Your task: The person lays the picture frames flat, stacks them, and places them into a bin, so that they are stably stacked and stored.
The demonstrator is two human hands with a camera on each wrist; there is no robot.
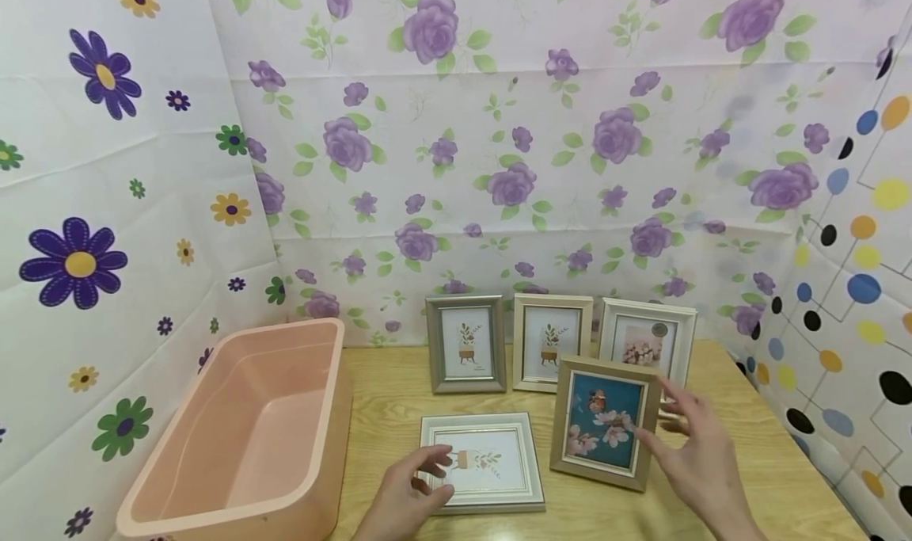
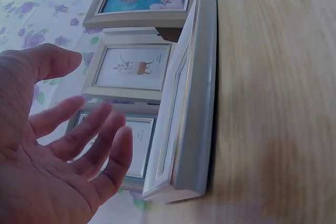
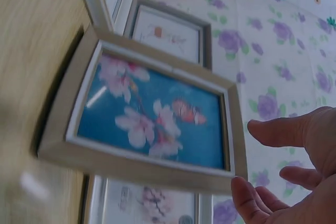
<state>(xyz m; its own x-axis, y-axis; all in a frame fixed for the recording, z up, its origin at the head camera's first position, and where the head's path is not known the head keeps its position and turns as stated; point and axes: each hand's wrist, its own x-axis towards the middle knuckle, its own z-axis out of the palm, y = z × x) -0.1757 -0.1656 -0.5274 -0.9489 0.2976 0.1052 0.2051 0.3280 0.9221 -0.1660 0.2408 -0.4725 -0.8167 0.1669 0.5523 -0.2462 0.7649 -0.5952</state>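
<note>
My left hand (image 1: pixel 408 489) hovers at the left end of a white picture frame (image 1: pixel 527 454) lying flat, its plant picture turned sideways. The left wrist view shows those fingers loosely bent and holding nothing, apart from the frame (image 2: pixel 197 103). Beside the right edge of a standing gold-beige frame (image 1: pixel 560 422) is my right hand (image 1: pixel 701 454). Its thumb and fingers are spread, a fingertip right at the frame's corner in the right wrist view. This frame (image 3: pixel 142 169) bears a blue picture with pink blossoms and a butterfly, and leans back slightly.
Behind stand a silver-grey frame (image 1: pixel 466 386), a cream frame (image 1: pixel 552 299) and a white frame (image 1: pixel 648 307), partly covered by the gold-beige one. A pink plastic tub (image 1: pixel 285 446) sits at the left of the wooden table (image 1: pixel 385 382). Flowered cloth (image 1: pixel 456 200) hangs behind.
</note>
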